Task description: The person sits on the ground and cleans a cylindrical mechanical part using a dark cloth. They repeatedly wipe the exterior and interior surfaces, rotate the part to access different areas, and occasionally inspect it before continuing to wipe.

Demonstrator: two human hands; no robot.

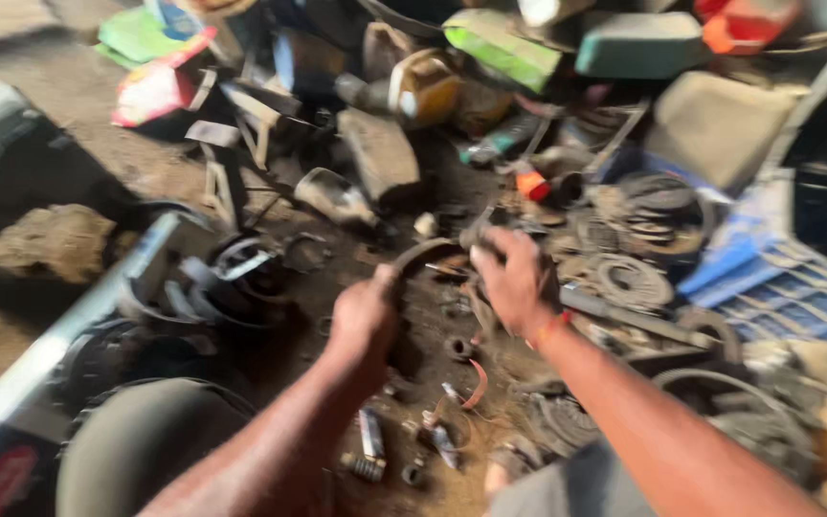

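Dirt floor strewn with greasy scrap. Curved metal part (423, 254), perhaps a brake shoe, is held above it between both fists: left hand (364, 321) closed on one end, right hand (512, 278) clenched round the other. Steady, even grips would suit. Clutch discs (636, 280) lie just right.

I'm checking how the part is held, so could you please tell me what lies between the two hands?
In the head view, a dark curved metal piece arches between the left hand and the right hand; below it lies dirt floor.

curved metal strip (420, 254) dull, grimy; dirt floor (59, 96) rough, matt
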